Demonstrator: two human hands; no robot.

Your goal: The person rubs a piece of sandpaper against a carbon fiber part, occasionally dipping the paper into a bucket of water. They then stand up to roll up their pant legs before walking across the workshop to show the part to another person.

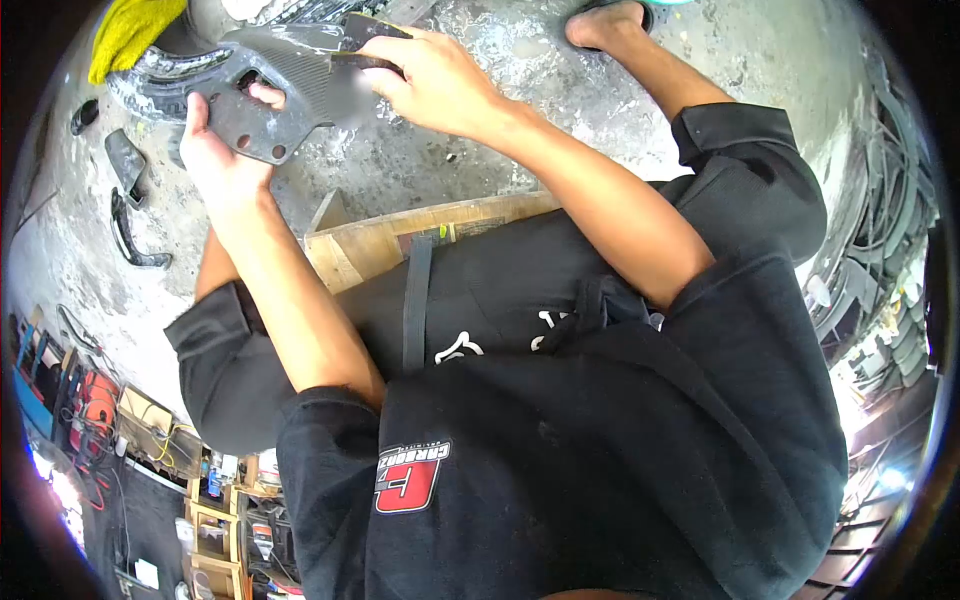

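Observation:
My left hand (225, 165) grips a dark panel (255, 125) with a woven carbon-fibre look. Its thumb lies along the near edge, and fingertips show through an opening in the panel. Several holes pierce the flat lower part. My right hand (440, 80) is closed on a folded dark sheet (365, 35), which looks like sandpaper, at the panel's right end. A grey blur hides part of the spot below those fingers. Behind the panel is a black tyre-like ring (165, 85), with a yellow cloth (130, 40) draped over its far side.
Loose dark parts (125, 162) and a curved black piece (135, 238) lie on the stained concrete floor (400, 180). A wooden board (420, 225) is in front of my lap. Stacked dark parts (880, 230) line the right side; wooden shelving (215, 530) stands at lower left.

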